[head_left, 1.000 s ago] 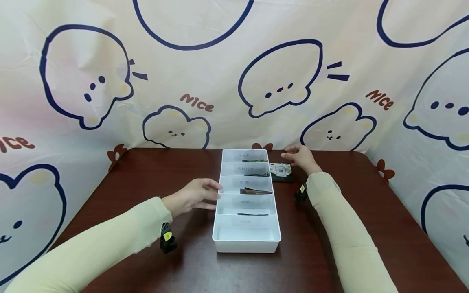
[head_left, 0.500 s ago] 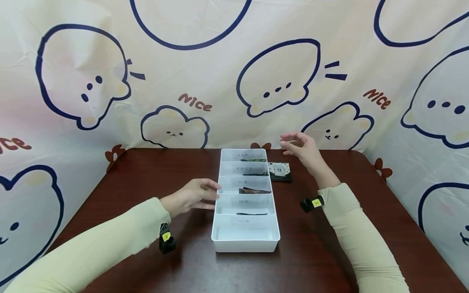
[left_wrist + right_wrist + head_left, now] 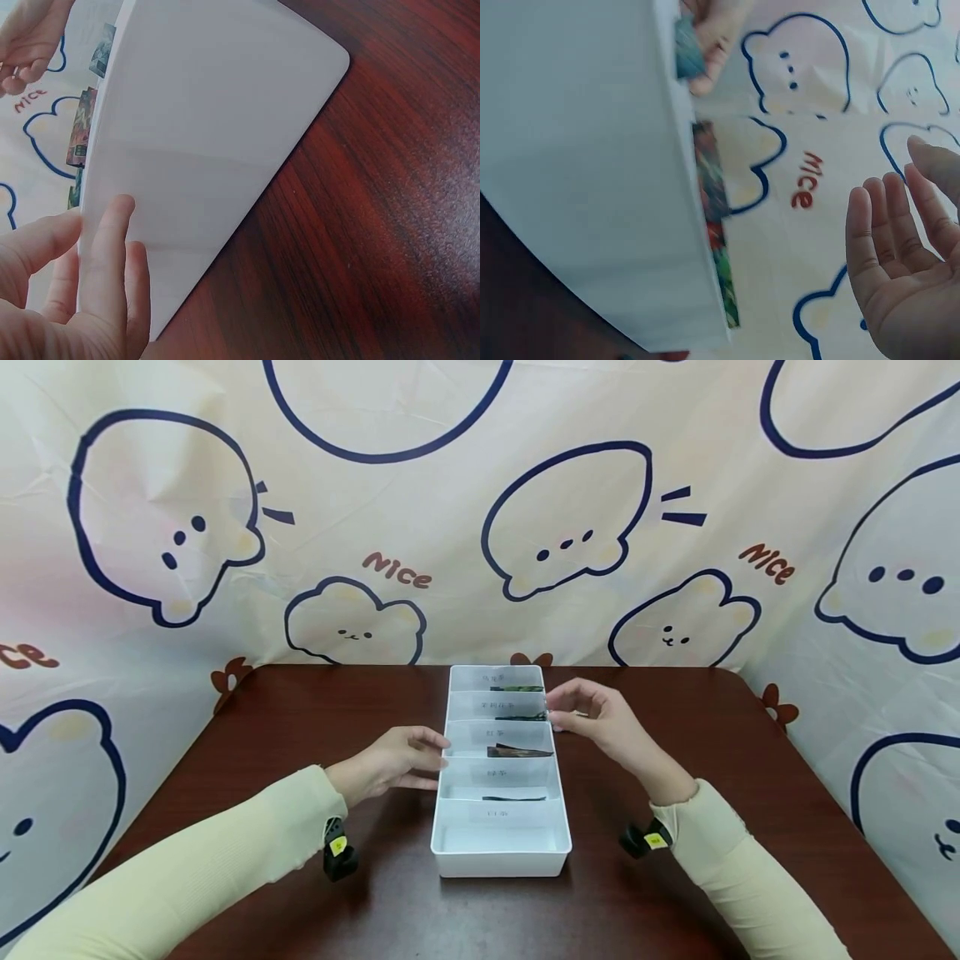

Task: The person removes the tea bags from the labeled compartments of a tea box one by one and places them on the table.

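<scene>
A long white divided box (image 3: 501, 864) with labelled compartments stands on the table. Thin packets show edge-on in several compartments, among them a brown packet (image 3: 517, 752); the nearest compartment holds none. My left hand (image 3: 386, 762) rests its fingertips on the box's left side, fingers loosely extended; the left wrist view shows these fingers (image 3: 112, 247) against the white wall. Beside the box's right rim, toward the back, is my right hand (image 3: 600, 727). In the right wrist view that hand (image 3: 907, 277) has slightly bent fingers and nothing between them. It covers the spot where a dark, light-patterned packet lay.
The dark red-brown table (image 3: 315, 710) runs back to a cartoon-printed cloth (image 3: 450, 510), which also rises at both sides. A black camera (image 3: 341, 852) is strapped to the left wrist and another camera (image 3: 645, 841) to the right.
My right hand lifted from the back right, then came down and left to the box's right rim, covering the packet's spot. The left hand and the box stay in place.
</scene>
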`<state>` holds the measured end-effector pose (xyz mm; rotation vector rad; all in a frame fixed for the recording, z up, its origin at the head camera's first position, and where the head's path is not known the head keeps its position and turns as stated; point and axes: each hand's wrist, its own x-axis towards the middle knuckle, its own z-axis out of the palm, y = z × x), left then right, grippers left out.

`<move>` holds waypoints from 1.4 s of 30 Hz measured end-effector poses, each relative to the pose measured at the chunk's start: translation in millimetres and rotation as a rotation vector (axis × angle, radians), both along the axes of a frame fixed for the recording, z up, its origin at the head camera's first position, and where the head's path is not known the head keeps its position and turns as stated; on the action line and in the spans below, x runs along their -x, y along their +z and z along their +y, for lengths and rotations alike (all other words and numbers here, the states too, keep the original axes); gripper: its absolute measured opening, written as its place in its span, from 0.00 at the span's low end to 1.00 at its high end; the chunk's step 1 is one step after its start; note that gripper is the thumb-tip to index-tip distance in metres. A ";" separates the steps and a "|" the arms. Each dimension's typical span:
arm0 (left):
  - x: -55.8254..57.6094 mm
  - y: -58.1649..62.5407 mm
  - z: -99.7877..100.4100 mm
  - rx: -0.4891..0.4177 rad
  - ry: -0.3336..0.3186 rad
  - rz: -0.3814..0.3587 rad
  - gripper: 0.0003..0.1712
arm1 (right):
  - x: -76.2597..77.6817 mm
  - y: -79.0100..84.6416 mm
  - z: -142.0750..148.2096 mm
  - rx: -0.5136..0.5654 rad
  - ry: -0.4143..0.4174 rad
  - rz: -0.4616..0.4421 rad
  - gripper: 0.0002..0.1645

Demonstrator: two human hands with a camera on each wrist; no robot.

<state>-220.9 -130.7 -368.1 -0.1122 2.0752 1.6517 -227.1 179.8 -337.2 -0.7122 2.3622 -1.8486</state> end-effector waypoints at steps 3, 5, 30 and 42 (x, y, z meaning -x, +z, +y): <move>0.3 -0.4 0.1 -0.001 -0.001 0.003 0.21 | -8.1 -5.9 -4.8 -0.031 0.037 -0.007 0.17; 0.5 -0.6 0.0 -0.004 -0.002 0.004 0.21 | -13.1 -9.9 -8.5 -0.055 0.067 -0.011 0.17; 1.0 -0.9 -0.6 -0.008 -0.006 -0.003 0.20 | -25.7 -37.1 -26.8 -0.462 0.333 0.043 0.14; 0.4 -0.4 -0.6 -0.011 -0.007 0.000 0.20 | -27.2 -33.4 -28.8 -0.559 0.383 0.059 0.13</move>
